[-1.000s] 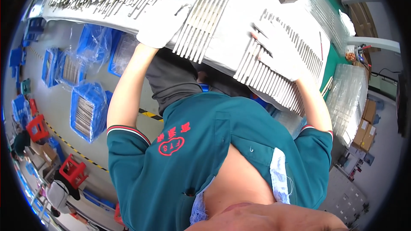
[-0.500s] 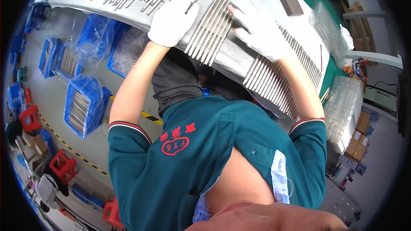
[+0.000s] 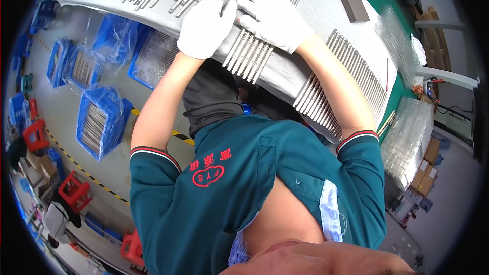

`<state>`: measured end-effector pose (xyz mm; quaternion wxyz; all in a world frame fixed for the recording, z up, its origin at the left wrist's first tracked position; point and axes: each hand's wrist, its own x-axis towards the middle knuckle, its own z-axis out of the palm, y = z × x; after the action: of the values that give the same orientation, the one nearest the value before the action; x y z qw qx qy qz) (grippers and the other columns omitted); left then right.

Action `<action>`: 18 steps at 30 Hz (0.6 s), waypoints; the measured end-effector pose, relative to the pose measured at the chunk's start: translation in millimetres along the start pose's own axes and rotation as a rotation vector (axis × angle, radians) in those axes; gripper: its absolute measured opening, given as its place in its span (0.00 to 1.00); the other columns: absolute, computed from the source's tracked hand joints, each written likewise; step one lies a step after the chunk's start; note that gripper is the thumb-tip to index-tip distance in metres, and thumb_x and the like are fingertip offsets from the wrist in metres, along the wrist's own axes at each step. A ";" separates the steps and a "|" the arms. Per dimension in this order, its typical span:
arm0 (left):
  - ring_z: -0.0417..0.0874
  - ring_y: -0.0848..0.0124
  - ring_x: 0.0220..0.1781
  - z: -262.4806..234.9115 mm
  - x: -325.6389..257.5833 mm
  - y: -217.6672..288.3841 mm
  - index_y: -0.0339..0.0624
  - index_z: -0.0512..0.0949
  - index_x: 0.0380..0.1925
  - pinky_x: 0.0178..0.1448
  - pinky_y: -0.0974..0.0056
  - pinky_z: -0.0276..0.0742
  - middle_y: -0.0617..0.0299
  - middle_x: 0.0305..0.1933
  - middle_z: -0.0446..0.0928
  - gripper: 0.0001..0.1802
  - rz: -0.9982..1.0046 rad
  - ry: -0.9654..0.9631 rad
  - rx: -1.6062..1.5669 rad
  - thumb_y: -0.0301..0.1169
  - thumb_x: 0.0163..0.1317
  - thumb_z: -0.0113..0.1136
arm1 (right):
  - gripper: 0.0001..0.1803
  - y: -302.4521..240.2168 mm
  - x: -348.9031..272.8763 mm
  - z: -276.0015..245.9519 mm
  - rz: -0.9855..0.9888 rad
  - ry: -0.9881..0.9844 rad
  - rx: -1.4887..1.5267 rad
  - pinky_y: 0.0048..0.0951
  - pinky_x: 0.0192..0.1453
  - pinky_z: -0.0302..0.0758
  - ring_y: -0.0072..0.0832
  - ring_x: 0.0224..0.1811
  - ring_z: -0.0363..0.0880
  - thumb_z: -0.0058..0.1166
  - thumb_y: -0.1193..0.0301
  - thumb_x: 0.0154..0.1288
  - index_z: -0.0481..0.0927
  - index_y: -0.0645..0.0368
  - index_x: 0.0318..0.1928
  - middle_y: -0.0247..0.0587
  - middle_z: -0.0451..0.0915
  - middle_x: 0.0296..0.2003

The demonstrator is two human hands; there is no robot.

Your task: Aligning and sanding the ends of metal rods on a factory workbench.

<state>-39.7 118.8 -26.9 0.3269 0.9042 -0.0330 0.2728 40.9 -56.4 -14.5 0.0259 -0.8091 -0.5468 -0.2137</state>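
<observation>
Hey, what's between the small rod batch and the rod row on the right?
The head view shows only pale cloth between the small metal rod batch and the rod row, with your right forearm partly above it.

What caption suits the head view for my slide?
White-gloved right hand over a row of metal rods, left hand beside it.

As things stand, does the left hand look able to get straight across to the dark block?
Probably not: the right hand, its fingers over the metal rods, lies between the left hand and the dark block.
</observation>
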 end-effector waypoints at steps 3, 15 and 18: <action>0.83 0.58 0.41 0.4 -1.1 -2.1 0.44 0.78 0.51 0.45 0.60 0.79 0.54 0.42 0.82 0.17 0.110 -0.021 0.091 0.35 0.62 0.59 | 0.27 -1.3 0.3 -3.9 0.016 -0.016 0.031 0.40 0.69 0.57 0.35 0.64 0.66 0.41 0.53 0.71 0.72 0.56 0.61 0.44 0.72 0.59; 0.85 0.63 0.42 -1.7 1.7 2.4 0.42 0.80 0.50 0.47 0.65 0.78 0.55 0.43 0.83 0.15 0.073 0.010 -0.001 0.28 0.64 0.58 | 0.25 4.5 -21.8 -16.1 0.020 -0.029 0.075 0.38 0.69 0.57 0.33 0.64 0.67 0.44 0.54 0.70 0.74 0.53 0.61 0.41 0.74 0.58; 0.84 0.63 0.42 -1.6 1.1 2.4 0.43 0.80 0.50 0.47 0.64 0.78 0.55 0.43 0.83 0.15 0.081 0.014 -0.002 0.29 0.64 0.58 | 0.25 4.1 -23.1 -16.5 0.016 -0.029 0.060 0.38 0.69 0.58 0.33 0.64 0.67 0.44 0.54 0.70 0.74 0.53 0.61 0.42 0.73 0.58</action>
<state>-40.2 118.0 -23.9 0.3168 0.8998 -0.0675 0.2922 32.3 -82.8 -7.4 0.0442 -0.8154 -0.5467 -0.1853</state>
